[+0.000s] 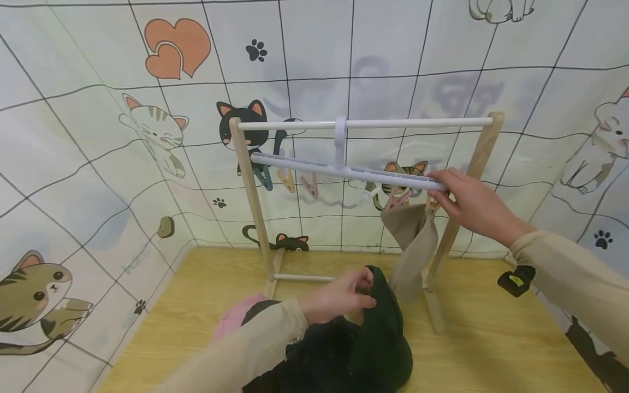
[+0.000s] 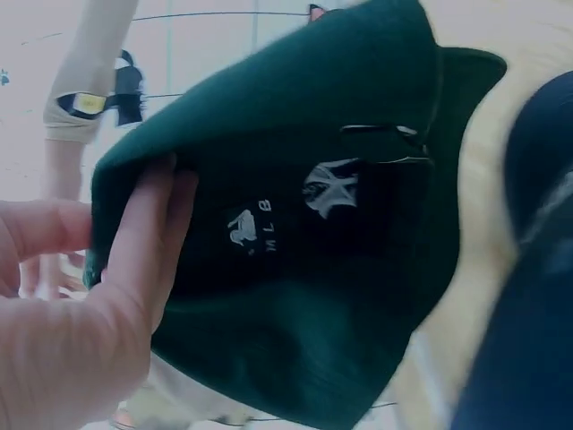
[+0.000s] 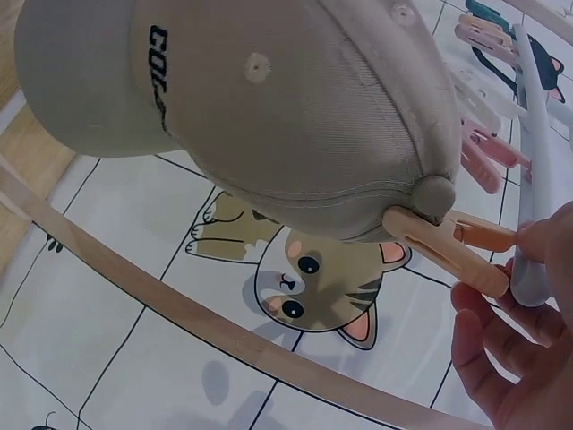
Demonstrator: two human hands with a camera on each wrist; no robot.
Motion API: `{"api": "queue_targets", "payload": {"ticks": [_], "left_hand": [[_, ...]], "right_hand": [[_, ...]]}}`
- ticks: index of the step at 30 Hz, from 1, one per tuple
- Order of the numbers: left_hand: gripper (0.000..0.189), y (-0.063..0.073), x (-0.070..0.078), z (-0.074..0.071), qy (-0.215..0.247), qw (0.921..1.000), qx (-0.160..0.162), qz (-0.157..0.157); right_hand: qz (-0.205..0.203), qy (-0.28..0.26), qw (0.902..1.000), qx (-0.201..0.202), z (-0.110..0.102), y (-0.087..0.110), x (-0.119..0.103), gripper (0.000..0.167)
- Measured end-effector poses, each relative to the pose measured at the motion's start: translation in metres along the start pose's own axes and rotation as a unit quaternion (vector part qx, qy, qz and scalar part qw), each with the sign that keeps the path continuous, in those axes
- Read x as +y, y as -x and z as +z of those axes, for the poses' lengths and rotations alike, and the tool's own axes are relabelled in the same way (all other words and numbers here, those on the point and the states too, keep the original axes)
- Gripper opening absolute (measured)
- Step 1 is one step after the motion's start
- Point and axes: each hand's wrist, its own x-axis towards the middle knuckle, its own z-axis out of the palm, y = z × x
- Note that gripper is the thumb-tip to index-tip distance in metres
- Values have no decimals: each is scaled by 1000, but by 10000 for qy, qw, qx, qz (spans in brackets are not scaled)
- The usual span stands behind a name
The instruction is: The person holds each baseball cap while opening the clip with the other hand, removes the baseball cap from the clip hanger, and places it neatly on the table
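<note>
My left hand point(image 1: 334, 299) pinches a dark green cap point(image 1: 380, 338) by its edge, fingers inside and thumb outside. Pale logo marks show inside this cap point(image 2: 385, 340) in the left wrist view. With my right hand point(image 1: 474, 204) I grip the right end of a white clip hanger point(image 1: 300, 165), which hooks over a rack's top bar and tilts down to the right. From an orange clip point(image 3: 448, 253) at that end hangs a beige cap point(image 3: 313, 116) with dark lettering, close to my right fingertips. Several other clips, blue, pink and white, dangle along the hanger.
A wooden rack point(image 1: 254, 204) with a white top bar point(image 1: 417, 123) stands on the wood-grain table point(image 1: 491, 327). Below my left arm lie a pink cap point(image 1: 238, 322) and dark headwear point(image 1: 319, 349). A cat-patterned sheet point(image 1: 314, 43) surrounds the table.
</note>
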Motion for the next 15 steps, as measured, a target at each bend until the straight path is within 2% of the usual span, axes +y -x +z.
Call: {"api": "queue_targets", "payload": {"ticks": [4,7,12,15], "left_hand": [[18,9,-20,-3,331,9988,-123,-354],[17,18,-33,-8,304,9978,-80,-577],[17,35,-47,-20,-215,9961,245,-818],[21,44,-52,-27,-626,9924,501,-934]], "right_hand": [[-16,-10,10000,29,2,0,1,34],[-10,-15,10000,34,4,0,1,34],[17,1,10000,-9,7,-1,1,34],[61,0,10000,-32,8,-2,2,34]]}}
